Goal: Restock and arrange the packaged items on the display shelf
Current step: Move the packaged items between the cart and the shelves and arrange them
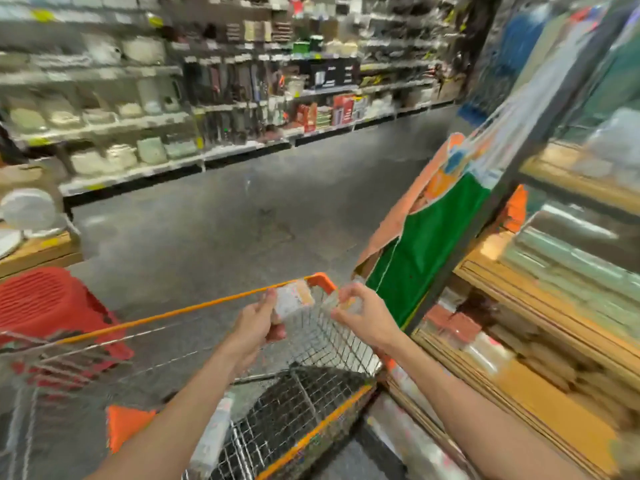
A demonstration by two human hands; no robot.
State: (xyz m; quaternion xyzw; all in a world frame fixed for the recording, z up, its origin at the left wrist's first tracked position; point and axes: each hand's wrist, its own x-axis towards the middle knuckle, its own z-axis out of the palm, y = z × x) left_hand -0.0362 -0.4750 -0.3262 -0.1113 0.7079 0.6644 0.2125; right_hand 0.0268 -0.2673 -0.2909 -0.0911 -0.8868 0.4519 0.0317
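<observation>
The view is blurred. My left hand (pixel 258 322) grips a small clear packet with a white and orange label (pixel 294 301) above the wire cart (pixel 311 341). My right hand (pixel 363 315) pinches a second clear packet (pixel 341 301) just to the right of the first. Both packets hang over the cart's far end, close to the wooden display shelf (pixel 540 296) on the right, where stacked packaged items (pixel 571 258) lie.
An orange-rimmed wire cart fills the lower middle. A red plastic stool (pixel 52 303) stands at the left. A green and orange hanging sign (pixel 433 230) covers the shelf's dark corner post. Grey aisle floor (pixel 225 209) and housewares shelves (pixel 138 109) lie beyond.
</observation>
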